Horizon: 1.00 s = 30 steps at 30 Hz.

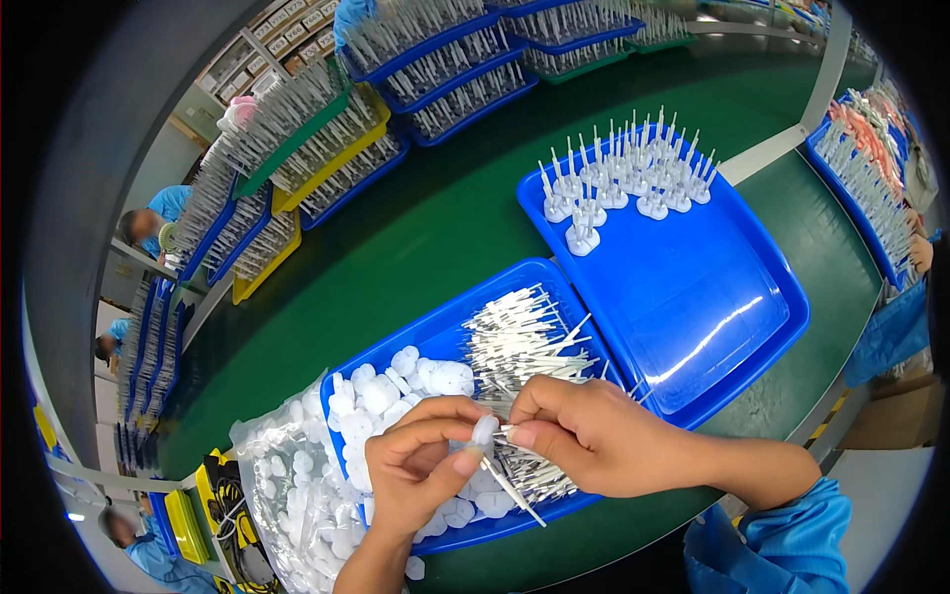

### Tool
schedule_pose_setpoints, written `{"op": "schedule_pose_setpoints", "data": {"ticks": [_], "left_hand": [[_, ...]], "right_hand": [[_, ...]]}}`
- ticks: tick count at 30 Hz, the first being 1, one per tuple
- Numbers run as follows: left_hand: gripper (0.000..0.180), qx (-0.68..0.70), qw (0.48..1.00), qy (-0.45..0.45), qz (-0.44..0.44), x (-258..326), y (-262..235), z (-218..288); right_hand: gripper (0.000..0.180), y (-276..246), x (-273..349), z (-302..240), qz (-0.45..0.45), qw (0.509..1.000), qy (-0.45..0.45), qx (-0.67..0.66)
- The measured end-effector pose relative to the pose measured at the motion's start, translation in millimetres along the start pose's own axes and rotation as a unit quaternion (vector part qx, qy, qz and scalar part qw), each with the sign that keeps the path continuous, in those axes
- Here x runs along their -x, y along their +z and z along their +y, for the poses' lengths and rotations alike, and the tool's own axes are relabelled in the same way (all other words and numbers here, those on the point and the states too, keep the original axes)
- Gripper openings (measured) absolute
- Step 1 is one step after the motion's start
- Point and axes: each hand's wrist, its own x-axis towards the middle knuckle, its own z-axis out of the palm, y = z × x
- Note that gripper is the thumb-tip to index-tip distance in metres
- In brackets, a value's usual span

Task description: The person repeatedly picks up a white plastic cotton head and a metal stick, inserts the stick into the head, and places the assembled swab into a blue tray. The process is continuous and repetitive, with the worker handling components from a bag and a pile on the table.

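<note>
My left hand pinches a small translucent white plastic disc on edge between thumb and fingers. A thin white stick slants down from beside that disc. On the disc's other side my right hand is closed, its thumb and forefinger gripping a thin stick whose tip meets the disc. Both hands are above a blue tray. In it, loose white discs are piled on the left and a heap of thin white sticks on the right, partly hidden by my hands.
Behind to the right, a second blue tray holds upright disc-and-stick pieces at its far end. A clear plastic bag of discs lies left. Stacked filled trays line the green table. Other people sit beyond.
</note>
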Motion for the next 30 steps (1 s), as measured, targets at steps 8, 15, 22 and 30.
{"op": "schedule_pose_setpoints", "data": {"ticks": [8, 15, 22, 30], "left_hand": [[0.026, -0.004, 1.0, 0.003, -0.005, 2, 7, 0], [0.029, -0.105, 0.994, 0.035, 0.003, 5, 5, -3], [0.039, -0.252, 0.957, 0.144, -0.004, -6, 11, 11], [0.034, -0.322, 0.918, 0.231, -0.018, -5, 8, 4]], "right_hand": [[0.015, 17, 6, 8, 0.12, 0.942, -0.171, 0.264], [0.015, 24, 3, 13, 0.14, 0.939, -0.18, 0.257], [0.01, 14, -1, 13, 0.144, 0.947, -0.212, 0.195], [0.011, 17, 1, 12, 0.145, 0.96, -0.188, 0.148]]}}
